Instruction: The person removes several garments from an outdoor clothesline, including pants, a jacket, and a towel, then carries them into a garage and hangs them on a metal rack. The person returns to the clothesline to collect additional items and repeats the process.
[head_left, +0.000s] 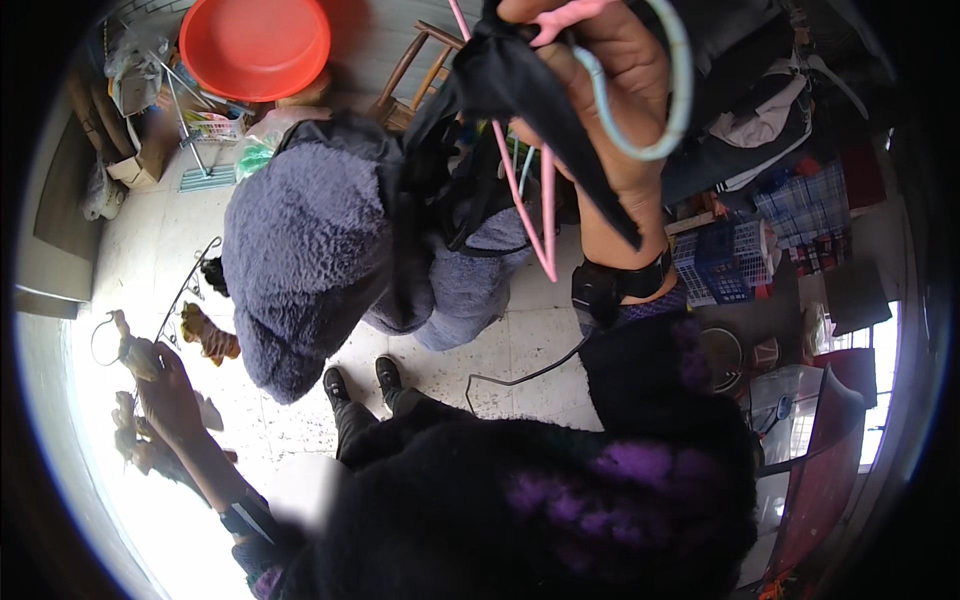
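Observation:
My right hand, raised at the top, closes around clothes hangers. One is a pink hanger; another is a pale blue hanger with its curved end looping beside my wrist. A black cloth strap lies across them by my fingers. Below it hangs a fluffy grey-purple garment with black fabric at its top, and more grey fluffy cloth is beside it. On the left, my left hand is low with bent fingers closed. A thin ring shows at its fingertips; what it grips is unclear.
A red basin is at the upper left, near a wooden chair and a mop. Brown fuzzy items are near my left hand. Blue baskets and a plaid bag stand at the right.

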